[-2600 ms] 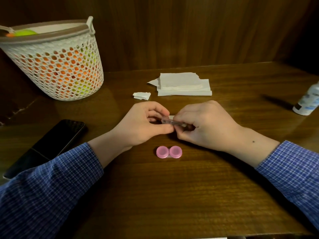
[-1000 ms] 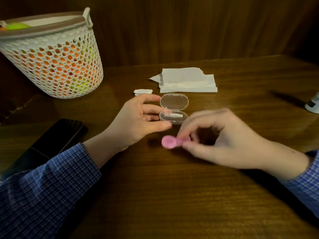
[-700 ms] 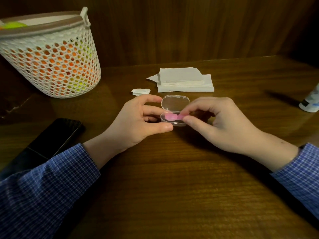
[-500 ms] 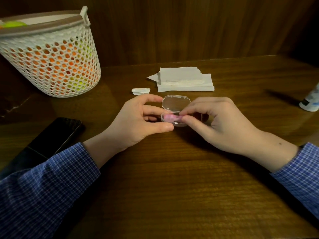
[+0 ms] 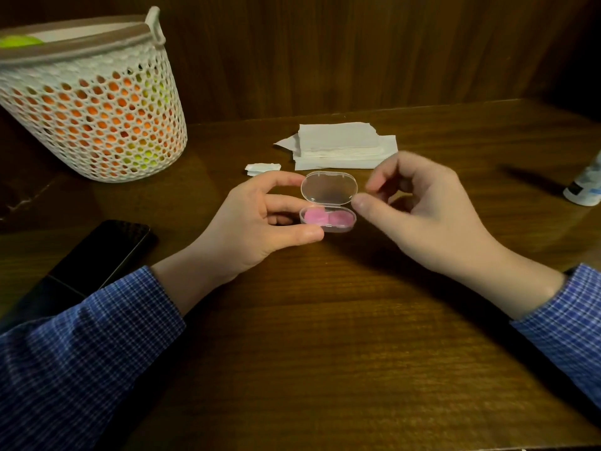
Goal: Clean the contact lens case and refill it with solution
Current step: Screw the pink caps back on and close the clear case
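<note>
The pink case [image 5: 328,218] lies in the open clear box [image 5: 327,222], long axis left–right. The left hand [image 5: 257,229] pinches the box's left end; the right hand [image 5: 419,209], grip loosely apart and empty, hovers just right of the raised lid [image 5: 329,187].

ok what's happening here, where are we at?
A person sits at a wooden table. The left hand holds a small clear box with its lid up, and the pink lens case lies inside it. The right hand hovers just beside the box, fingers loosely curled, holding nothing. The solution bottle stands at the far right edge, untouched, and tissues lie behind the box.
</note>
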Demonstrator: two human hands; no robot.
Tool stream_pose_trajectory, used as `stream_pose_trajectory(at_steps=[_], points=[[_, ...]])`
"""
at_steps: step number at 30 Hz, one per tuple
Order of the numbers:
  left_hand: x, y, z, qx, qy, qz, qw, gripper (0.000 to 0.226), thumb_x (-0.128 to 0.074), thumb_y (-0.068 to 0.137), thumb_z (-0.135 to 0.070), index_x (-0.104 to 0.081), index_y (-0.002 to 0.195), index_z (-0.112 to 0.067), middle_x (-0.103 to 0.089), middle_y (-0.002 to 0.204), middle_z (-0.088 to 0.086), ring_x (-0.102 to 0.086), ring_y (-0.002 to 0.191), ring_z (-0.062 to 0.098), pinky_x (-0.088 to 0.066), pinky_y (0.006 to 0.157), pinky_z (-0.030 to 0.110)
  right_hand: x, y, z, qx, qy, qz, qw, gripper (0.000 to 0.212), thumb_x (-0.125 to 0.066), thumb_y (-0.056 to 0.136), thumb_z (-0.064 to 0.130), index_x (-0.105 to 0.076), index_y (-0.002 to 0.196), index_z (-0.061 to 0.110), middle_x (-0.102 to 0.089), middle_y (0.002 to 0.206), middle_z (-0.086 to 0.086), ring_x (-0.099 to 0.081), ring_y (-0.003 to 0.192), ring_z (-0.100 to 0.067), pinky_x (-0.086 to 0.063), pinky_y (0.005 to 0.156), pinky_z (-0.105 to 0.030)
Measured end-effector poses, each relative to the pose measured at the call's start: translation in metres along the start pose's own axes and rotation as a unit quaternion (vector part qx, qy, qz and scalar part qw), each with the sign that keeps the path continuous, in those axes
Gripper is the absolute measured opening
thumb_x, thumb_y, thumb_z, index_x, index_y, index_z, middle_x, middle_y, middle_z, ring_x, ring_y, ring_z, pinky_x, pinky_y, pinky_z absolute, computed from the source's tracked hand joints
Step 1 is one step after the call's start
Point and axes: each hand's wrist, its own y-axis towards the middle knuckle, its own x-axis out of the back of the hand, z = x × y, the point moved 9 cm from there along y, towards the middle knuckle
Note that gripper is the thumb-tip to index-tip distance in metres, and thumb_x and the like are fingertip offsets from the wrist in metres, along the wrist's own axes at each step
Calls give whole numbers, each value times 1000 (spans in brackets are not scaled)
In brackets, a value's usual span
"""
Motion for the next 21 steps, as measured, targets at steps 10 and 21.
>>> stream_pose_trajectory(at_steps=[10,21], points=[[-2,-4,-7,-40,2,5,999,76,-83,73,-30,-53,143,-25,-78,113,-7,-71,113,13,-55,100,47,-33,-2,-18,-139,231,109,957,34,-73,94,15,-63,126,20,-68,119,-12,-77,90,-31,-64,71,-35],[-9,-8,-20,-91,68,6,994,84,-81,67,-44,-50,143,-27,-78,110,-17,-70,109,2,-57,93,23,-45,-5,-31,-208,195,138,948,46,-87,75,21,-65,116,20,-70,117,-8,-71,82,-30,-57,63,-25]])
